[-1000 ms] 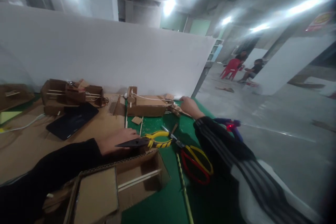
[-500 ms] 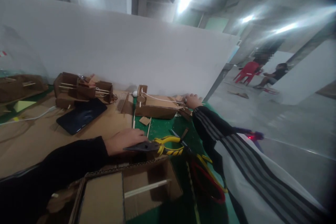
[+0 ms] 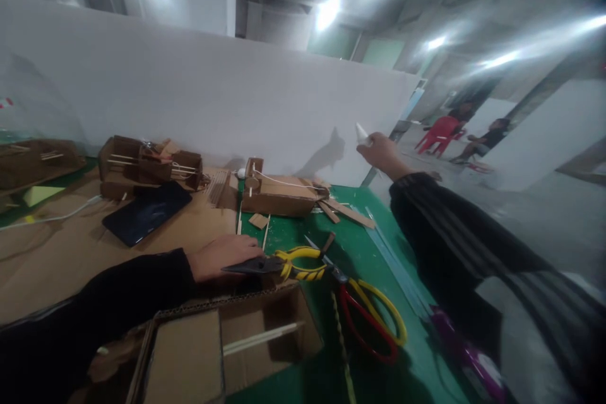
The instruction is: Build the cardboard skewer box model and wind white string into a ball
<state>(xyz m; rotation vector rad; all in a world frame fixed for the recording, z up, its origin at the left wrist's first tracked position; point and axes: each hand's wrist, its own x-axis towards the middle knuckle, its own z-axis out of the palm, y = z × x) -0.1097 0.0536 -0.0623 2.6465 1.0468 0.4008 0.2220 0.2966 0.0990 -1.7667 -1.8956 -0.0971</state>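
Note:
My right hand (image 3: 382,154) is raised above the far right of the table, closed around a small white bottle with a pointed tip (image 3: 362,134). Most of the bottle is hidden by the fingers; its tip points up and left. Low over the table, my left hand (image 3: 222,257) rests palm down, fingers stretched out and partly hidden behind yellow-and-black pliers (image 3: 279,263). Just in front of that hand stands an open cardboard box (image 3: 189,353) with thin wooden sticks (image 3: 260,338) across it. Further back lies a cardboard model (image 3: 281,197) with a white string (image 3: 288,182).
Scissors with red and yellow handles (image 3: 369,322) lie right of the pliers. A purple tool (image 3: 466,353) is at the lower right edge. A dark phone (image 3: 146,213) and another cardboard model (image 3: 149,164) are at left. A white partition (image 3: 213,95) stands behind; people sit far right.
My right hand has risen from beside the cardboard model's right end, now with the white pointed bottle in it. My left hand has stayed by the pliers.

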